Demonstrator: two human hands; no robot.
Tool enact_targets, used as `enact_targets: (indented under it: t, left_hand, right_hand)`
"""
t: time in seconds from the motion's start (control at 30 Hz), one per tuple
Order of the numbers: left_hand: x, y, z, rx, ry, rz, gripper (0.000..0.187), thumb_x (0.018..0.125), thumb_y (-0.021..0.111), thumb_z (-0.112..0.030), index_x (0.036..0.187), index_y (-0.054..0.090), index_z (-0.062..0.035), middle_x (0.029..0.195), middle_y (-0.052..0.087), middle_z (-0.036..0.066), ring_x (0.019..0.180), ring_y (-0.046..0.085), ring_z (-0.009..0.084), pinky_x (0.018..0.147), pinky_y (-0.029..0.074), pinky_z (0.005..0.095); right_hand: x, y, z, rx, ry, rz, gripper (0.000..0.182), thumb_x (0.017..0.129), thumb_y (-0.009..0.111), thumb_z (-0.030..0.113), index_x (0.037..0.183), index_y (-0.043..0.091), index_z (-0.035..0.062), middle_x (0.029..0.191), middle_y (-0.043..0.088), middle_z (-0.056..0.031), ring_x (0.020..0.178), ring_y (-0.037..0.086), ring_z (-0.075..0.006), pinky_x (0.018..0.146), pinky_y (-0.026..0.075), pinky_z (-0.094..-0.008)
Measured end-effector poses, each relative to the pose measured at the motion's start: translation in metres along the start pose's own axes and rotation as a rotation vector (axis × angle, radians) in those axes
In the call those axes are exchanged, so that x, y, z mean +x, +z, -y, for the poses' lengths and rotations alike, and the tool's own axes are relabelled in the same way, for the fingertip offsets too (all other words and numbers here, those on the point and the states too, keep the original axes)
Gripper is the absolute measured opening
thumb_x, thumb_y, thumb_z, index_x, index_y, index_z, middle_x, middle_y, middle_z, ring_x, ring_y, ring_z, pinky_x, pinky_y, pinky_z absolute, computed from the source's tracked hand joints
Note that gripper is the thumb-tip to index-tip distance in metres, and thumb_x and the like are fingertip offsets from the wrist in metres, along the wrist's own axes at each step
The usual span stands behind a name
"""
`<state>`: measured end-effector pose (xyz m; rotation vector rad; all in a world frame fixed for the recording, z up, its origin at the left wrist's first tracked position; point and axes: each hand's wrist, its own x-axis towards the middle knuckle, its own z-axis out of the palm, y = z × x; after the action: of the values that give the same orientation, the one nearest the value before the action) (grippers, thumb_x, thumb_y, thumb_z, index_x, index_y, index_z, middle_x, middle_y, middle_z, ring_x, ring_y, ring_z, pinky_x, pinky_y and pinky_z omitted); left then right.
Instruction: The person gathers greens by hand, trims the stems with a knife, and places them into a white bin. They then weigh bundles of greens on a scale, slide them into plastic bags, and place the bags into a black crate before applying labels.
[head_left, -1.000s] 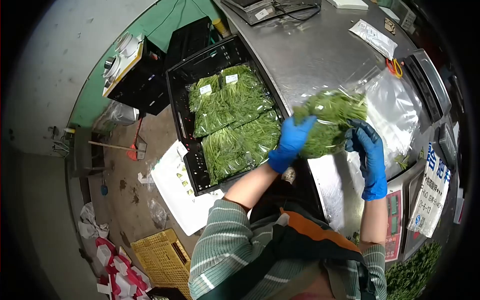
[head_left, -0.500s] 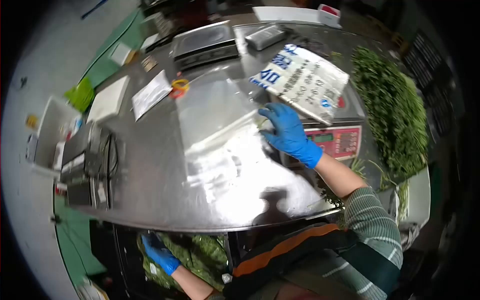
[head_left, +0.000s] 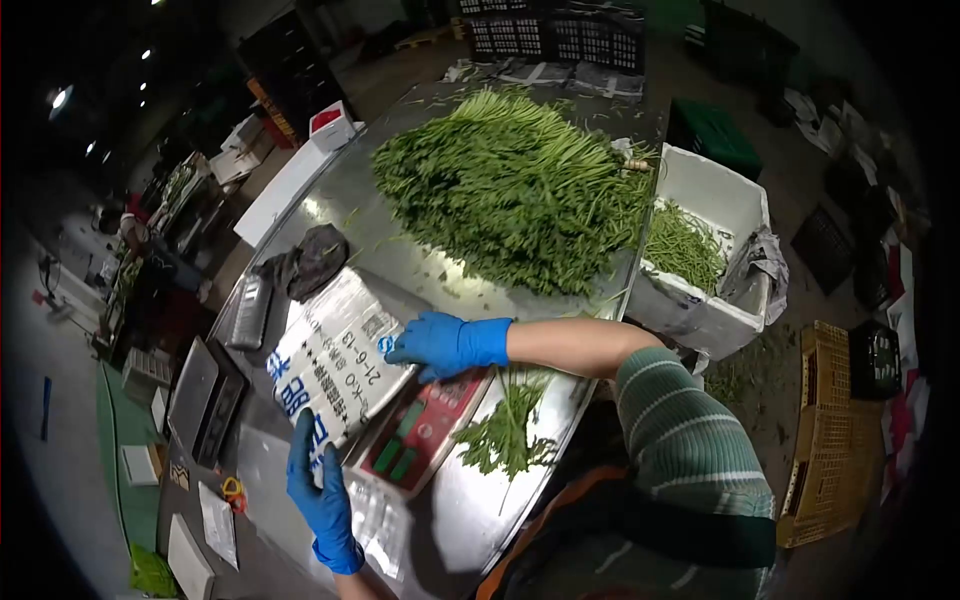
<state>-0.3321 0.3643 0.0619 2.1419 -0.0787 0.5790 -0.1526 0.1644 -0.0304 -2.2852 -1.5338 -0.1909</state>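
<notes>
Right hand (head_left: 440, 345): on the bag (head_left: 330, 375); cannot tell if gripping
Left hand (head_left: 325, 500): spread, by the bag's near corner
Between them: the bag

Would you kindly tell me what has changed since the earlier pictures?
The left hand has left the bagged greens in the crate and come to the printed package; the right hand has moved onto it too. The package still lies on the scale.

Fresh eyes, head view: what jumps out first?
Probably the big heap of leafy greens on the far half of the metal table. Then the blue-gloved left hand and right hand at a white packet beside a red scale panel. Right of the table, a white box holds stems.
</notes>
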Motion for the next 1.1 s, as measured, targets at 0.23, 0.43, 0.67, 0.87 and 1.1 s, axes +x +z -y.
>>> enact_targets:
  t: [0.23,0.43,0.67,0.87,1.1]
  left_hand:
    - [0.104,0.223,-0.077,0.246,0.39,0.417,0.06,0.073,0.065,-0.018,0.124,0.04,-0.0016,0.123,0.045,0.017,0.11,0.045,0.0349,0.092,0.038,0.0388]
    - [0.153,0.391,-0.117,0.503,0.517,0.584,0.077,0.072,0.062,-0.041,0.126,0.031,0.0041,0.128,0.036,0.021,0.119,0.034,0.0352,0.099,0.029,0.0393]
    - [0.219,0.473,-0.098,0.927,0.159,0.593,0.115,0.045,0.072,-0.06,0.129,0.026,0.0033,0.124,0.04,0.017,0.106,0.045,0.0269,0.091,0.033,0.0384]
    - [0.177,0.476,-0.089,0.831,0.355,0.364,0.095,0.051,0.076,-0.038,0.128,0.032,-0.0041,0.113,0.046,0.01,0.1,0.045,0.0245,0.089,0.034,0.039]
    - [0.175,0.476,-0.096,0.803,0.342,0.373,0.097,0.051,0.076,-0.037,0.13,0.029,-0.0046,0.123,0.039,0.01,0.113,0.037,0.0277,0.098,0.025,0.0448]
  right_hand:
    - [-0.166,-0.149,-0.175,-0.098,0.203,-0.035,0.072,0.061,0.072,0.031,0.123,0.042,0.0086,0.112,0.05,-0.0101,0.103,0.047,-0.0266,0.089,0.038,-0.0397]
    - [-0.208,-0.193,-0.294,-0.333,0.434,0.38,0.114,0.048,0.076,0.048,0.135,0.016,0.0059,0.138,0.023,-0.0143,0.128,0.02,-0.0326,0.104,0.018,-0.0484]
    - [-0.187,-0.193,-0.323,-0.257,0.352,0.412,0.093,0.045,0.075,0.054,0.118,0.044,0.0055,0.101,0.053,-0.0119,0.096,0.05,-0.0299,0.081,0.038,-0.044]
    - [-0.224,-0.184,-0.292,-0.404,0.263,0.285,0.079,0.054,0.072,0.047,0.118,0.046,0.009,0.126,0.037,-0.0103,0.117,0.035,-0.0276,0.099,0.025,-0.0449]
    - [-0.217,-0.181,-0.299,-0.476,0.289,0.313,0.106,0.05,0.075,0.047,0.134,0.022,0.0085,0.129,0.036,-0.0119,0.123,0.029,-0.0297,0.101,0.014,-0.0557]
